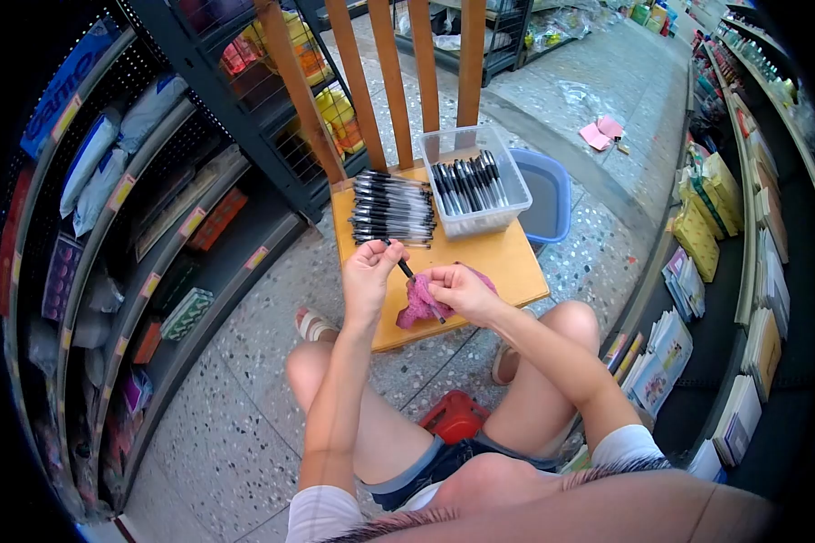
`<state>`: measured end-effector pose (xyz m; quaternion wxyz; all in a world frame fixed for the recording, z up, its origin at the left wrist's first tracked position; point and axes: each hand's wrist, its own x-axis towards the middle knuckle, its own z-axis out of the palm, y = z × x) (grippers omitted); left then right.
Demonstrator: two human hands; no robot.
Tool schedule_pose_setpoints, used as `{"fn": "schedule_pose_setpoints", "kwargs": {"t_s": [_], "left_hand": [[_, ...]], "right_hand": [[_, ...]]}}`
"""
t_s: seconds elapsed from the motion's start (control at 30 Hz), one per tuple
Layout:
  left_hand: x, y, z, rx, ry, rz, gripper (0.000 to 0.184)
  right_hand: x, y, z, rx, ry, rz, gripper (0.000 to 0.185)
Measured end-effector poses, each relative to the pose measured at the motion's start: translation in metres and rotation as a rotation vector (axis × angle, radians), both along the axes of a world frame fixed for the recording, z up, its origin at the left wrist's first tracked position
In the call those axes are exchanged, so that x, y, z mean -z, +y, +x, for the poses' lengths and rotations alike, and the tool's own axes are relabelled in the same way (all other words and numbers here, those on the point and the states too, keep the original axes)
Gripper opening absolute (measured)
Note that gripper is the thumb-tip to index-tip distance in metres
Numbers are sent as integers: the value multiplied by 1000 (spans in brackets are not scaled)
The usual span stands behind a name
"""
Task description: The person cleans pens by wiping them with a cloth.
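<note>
A black-capped pen [406, 270] slants between my two hands above the front of the wooden chair seat [512, 281]. My left hand [369, 276] pinches its upper end. With a pink cloth [417, 306] bunched under the fingers, my right hand [465, 294] grips the pen's lower part, and the tip pokes out below. Behind my left hand lies a row of clear pens with black caps [391, 208], side by side on the seat. To its right stands a clear plastic box [487, 220] with several more such pens inside.
The chair's upright slats [426, 72] rise behind the pens. A blue basin [545, 195] sits on the floor right of the chair. Shelves of packaged goods [109, 190] curve along the left, and shelves with books and bags [670, 353] along the right. Pink paper [600, 134] lies in the aisle.
</note>
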<state>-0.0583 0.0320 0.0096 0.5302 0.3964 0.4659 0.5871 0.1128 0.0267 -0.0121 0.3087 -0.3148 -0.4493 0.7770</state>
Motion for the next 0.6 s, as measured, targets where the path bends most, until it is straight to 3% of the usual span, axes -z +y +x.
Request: {"fn": "schedule_pose_setpoints", "kwargs": {"t_s": [0.6], "left_hand": [[-6, 8, -28, 16, -174, 74, 22]], "right_hand": [[11, -1, 9, -154, 117, -69, 26]]}}
